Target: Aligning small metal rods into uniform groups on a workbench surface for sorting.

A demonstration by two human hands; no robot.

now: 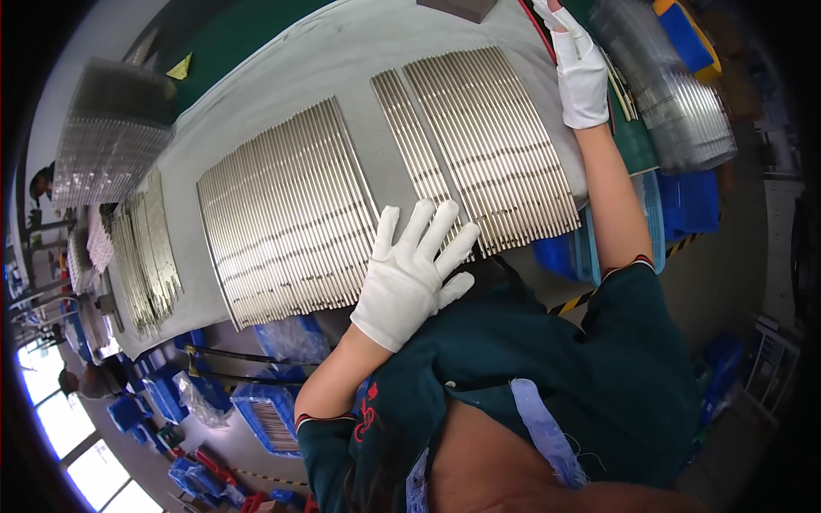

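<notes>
My left hand [406,278], in a white glove, is open with its fingers spread. Its fingertips lie at the near ends of a narrow strip of slim silvery rods [409,128]. To its left is a wide row of the same rods [286,209], side by side; another wide row [492,137] is on the right. My right hand [584,81], also gloved, reaches to the table's far right, beside a thin red edge or strip [537,26]. Its fingers look stretched out, though their tips are partly cut off by the frame. I see nothing clearly held in it.
A pale cloth [359,43] covers the table. More rods [145,256] lie at its left end, near stacked clear plastic trays [111,137]. Further clear trays [676,103] and a blue-and-yellow object [688,38] are at right. Blue bins [265,419] stand below left.
</notes>
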